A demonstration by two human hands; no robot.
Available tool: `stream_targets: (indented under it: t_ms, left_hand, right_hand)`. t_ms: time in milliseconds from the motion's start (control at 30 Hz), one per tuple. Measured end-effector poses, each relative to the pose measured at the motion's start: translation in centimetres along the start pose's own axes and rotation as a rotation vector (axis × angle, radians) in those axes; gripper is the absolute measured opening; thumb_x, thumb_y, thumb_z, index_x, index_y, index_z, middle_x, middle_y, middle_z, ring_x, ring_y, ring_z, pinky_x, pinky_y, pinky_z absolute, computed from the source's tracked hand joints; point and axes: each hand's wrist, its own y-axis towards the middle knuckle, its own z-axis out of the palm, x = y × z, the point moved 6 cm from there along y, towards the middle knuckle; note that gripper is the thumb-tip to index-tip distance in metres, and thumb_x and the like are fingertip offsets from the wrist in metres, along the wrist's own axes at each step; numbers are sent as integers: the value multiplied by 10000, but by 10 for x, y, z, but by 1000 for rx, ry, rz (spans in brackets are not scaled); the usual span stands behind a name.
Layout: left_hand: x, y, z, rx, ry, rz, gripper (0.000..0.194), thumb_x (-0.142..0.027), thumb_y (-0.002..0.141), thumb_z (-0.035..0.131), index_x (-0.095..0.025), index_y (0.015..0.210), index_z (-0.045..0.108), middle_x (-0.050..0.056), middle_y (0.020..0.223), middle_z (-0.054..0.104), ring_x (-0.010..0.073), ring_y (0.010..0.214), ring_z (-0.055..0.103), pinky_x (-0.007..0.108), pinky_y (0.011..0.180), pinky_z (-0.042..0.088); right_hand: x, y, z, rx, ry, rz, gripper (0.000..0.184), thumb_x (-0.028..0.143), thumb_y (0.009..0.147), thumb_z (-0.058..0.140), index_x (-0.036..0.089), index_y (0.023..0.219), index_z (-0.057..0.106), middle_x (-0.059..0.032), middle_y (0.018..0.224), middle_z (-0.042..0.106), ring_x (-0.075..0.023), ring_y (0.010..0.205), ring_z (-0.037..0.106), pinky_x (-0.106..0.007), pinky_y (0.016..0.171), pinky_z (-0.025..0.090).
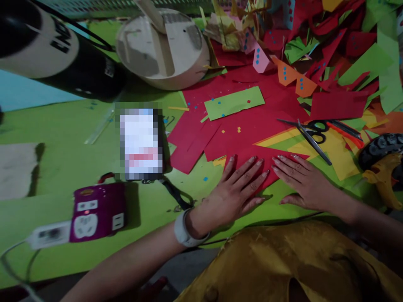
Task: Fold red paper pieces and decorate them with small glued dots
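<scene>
Both palms rest down near the table's front edge. My left hand [241, 184], with a pale band on its wrist, lies flat with spread fingers on a red paper piece [267, 156]. On that same piece's right part lie the stretched fingertips of my right hand [299, 182]. Neither hand grasps anything. Black-handled scissors [310, 136] lie partly open beyond my right hand, beside an orange-red cutter [346, 133]. Behind the hands, a green paper strip [236, 103] sits on larger red sheets [273, 102] with tiny blue and yellow scraps.
Crumpled and cut paper [302, 46] heaps at the back right. A round lidded container [162, 50] and a dark bottle [63, 50] stand at the back left. Left are a lit phone [140, 142] and purple power socket [97, 214]; a tape roll [387, 167] is far right.
</scene>
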Motion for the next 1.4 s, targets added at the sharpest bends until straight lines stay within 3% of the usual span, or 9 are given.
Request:
stream_targets:
  t_ms: [333, 833, 1167, 1400]
  left_hand:
    - [1, 0, -1, -4, -6, 0, 716, -359, 1013, 523, -208, 1620, 173, 148, 1572, 464, 293, 1529, 301, 588, 1267, 121]
    - [0, -1, -1, -15, -19, 7, 778, -349, 1011, 531, -230, 1631, 76, 139, 1561, 480, 299, 1519, 321, 598, 1263, 130]
    - [0, -1, -2, -5, -39, 3, 771, -323, 997, 558, -242, 1628, 122, 147, 1571, 465, 301, 1526, 306, 602, 1262, 136]
    - [1, -1, -2, 14, -31, -11, 753, -331, 1009, 532, -230, 1629, 116, 147, 1574, 459, 290, 1526, 306, 592, 1266, 129]
  right_hand:
    - [0, 0, 1, 0, 30, 7, 757, 559, 998, 454, 58, 1550, 325, -190, 1578, 431, -293, 1524, 318, -538, 1211, 358]
    - [0, 1, 0, -13, 15, -15, 722, 551, 988, 489, 37, 1489, 423, -198, 1567, 446, -304, 1513, 339, -524, 1219, 352]
    - [-1, 1, -1, 33, 68, 3, 740, 551, 980, 503, 59, 1521, 385, -189, 1583, 424, -302, 1525, 313, -551, 1218, 347]
    - [0, 2, -4, 16, 27, -14, 708, 555, 992, 478, 43, 1479, 445, -175, 1573, 443, -305, 1505, 356, -526, 1218, 354]
